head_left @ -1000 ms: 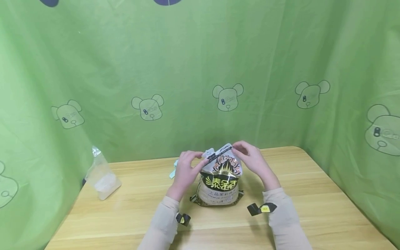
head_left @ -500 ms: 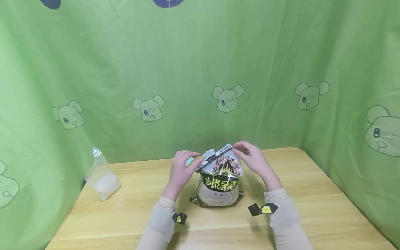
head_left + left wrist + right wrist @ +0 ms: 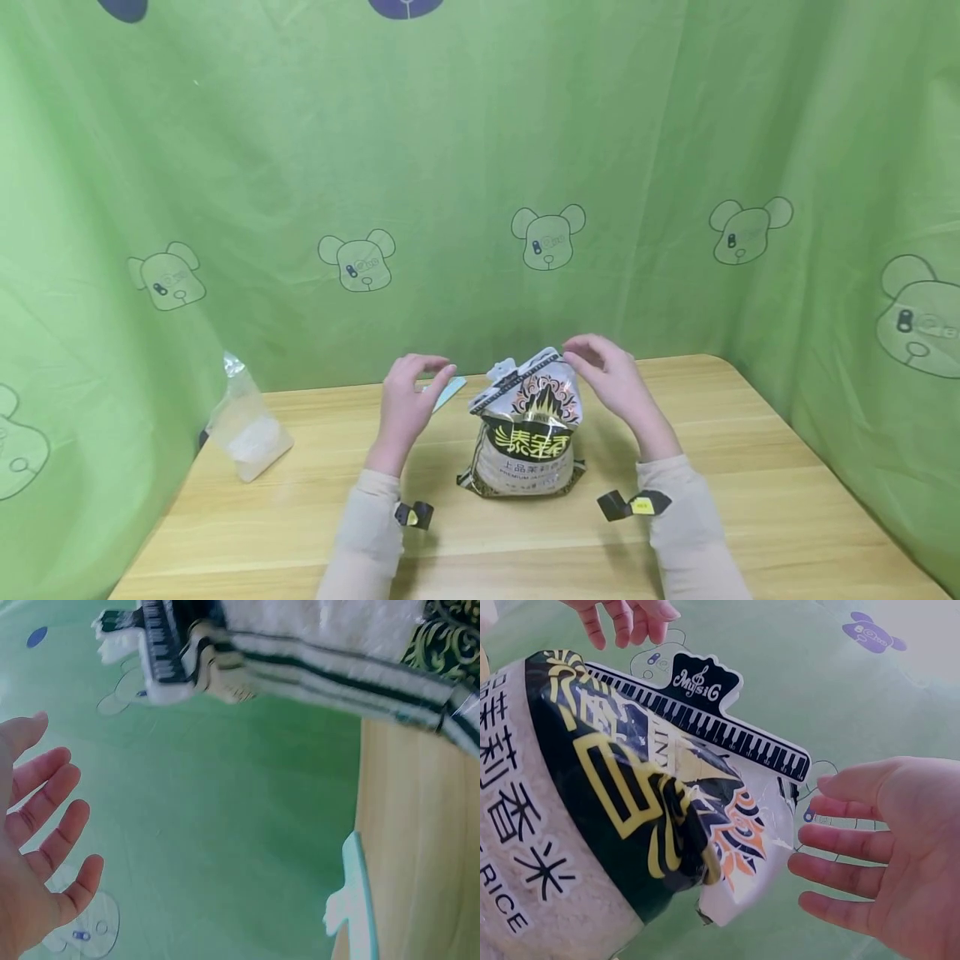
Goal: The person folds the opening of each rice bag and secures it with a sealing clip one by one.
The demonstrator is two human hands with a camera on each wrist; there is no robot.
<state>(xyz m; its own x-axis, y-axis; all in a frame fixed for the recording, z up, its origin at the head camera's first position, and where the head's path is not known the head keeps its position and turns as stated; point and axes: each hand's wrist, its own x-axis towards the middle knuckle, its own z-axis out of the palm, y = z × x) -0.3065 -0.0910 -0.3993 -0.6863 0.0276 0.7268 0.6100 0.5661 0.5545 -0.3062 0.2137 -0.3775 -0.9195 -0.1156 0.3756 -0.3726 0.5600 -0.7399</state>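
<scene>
A bag of rice [image 3: 532,454] stands upright on the table, its folded top pinched in a long clip [image 3: 705,712] with a piano-key pattern and the word "Music". Left of the bag my left hand [image 3: 405,404] hangs in the air, fingers loosely bent and apart from the bag; the left wrist view shows its fingers [image 3: 60,844] spread around nothing. My right hand [image 3: 611,379] is at the clip's right end. Its fingers [image 3: 847,844] are extended and hold nothing; whether the thumb touches the clip I cannot tell. Behind the left hand lies a light-blue clip [image 3: 450,392].
A clear plastic bag [image 3: 251,425] with white contents stands at the table's left side. The wooden table [image 3: 750,500] ends at the back against a green curtain [image 3: 465,125] printed with bear heads.
My left hand has let go of the clip's left end and moved left, away from the bag. The right hand has loosened and shifted very slightly. The clip stays on the bag's top.
</scene>
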